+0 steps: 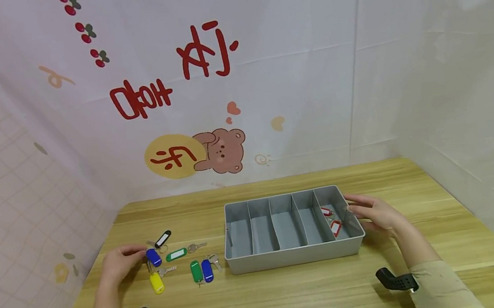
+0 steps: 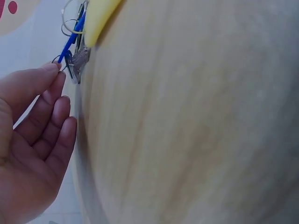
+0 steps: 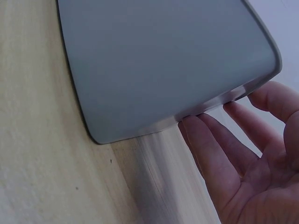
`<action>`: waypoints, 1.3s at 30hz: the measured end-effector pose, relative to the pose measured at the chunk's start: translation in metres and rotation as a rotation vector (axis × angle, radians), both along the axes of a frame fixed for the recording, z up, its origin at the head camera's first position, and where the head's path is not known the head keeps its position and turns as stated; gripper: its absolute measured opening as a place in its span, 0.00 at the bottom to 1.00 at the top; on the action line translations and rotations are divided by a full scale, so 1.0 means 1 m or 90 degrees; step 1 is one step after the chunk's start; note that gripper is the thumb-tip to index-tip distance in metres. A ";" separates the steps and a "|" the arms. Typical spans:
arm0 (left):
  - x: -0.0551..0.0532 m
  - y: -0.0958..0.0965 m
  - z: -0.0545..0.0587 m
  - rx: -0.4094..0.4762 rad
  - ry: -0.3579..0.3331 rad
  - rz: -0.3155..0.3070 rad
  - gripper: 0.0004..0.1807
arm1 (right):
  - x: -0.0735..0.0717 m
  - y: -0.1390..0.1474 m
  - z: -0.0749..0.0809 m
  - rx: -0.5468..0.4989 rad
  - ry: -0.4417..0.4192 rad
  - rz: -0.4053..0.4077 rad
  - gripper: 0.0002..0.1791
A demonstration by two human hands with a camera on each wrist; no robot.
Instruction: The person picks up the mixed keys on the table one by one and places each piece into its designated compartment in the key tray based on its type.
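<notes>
On the left of the table, my left hand (image 1: pixel 122 263) pinches a blue key tag (image 1: pixel 153 257) near its ring between thumb and index finger. The left wrist view shows this blue tag (image 2: pixel 73 37) edge-on, with metal rings and a key about it. Around it lie a black key tag (image 1: pixel 162 239), a yellow one (image 1: pixel 157 283) and a green one (image 1: pixel 176 255). My right hand (image 1: pixel 378 215) touches the right end of a grey divided tray (image 1: pixel 294 258) with its fingers extended. Two red key tags (image 1: pixel 336 228) lie in the tray's rightmost compartment.
Another green key tag (image 1: pixel 196 271) and a second blue key tag (image 1: pixel 207 271) lie side by side just left of the tray. The wooden table (image 1: pixel 265 306) is bordered at the back and sides by a printed white cloth (image 1: pixel 304 90).
</notes>
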State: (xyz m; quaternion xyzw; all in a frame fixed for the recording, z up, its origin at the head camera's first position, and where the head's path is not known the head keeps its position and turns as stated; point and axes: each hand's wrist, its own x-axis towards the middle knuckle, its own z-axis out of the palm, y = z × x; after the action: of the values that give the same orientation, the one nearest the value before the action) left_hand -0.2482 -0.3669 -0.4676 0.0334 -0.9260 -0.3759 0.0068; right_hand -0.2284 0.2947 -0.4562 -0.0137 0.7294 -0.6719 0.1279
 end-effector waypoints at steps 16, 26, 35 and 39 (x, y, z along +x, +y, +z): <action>0.004 0.008 0.019 0.032 -0.017 0.009 0.18 | -0.001 0.001 -0.002 -0.006 0.003 0.003 0.36; 0.006 0.017 0.030 0.026 0.015 -0.001 0.19 | 0.000 0.002 -0.002 -0.009 0.008 0.004 0.35; 0.008 0.027 0.040 0.036 0.032 -0.011 0.21 | 0.000 0.002 -0.003 -0.007 0.012 0.014 0.35; 0.010 0.032 0.046 0.045 0.042 -0.013 0.21 | -0.001 0.003 -0.003 -0.011 0.012 0.017 0.35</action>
State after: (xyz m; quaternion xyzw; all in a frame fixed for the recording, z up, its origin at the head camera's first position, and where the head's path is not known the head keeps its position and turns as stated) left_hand -0.2381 -0.3354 -0.4217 0.0116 -0.9118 -0.4091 0.0323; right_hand -0.2293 0.2975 -0.4591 -0.0313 0.7245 -0.6762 0.1299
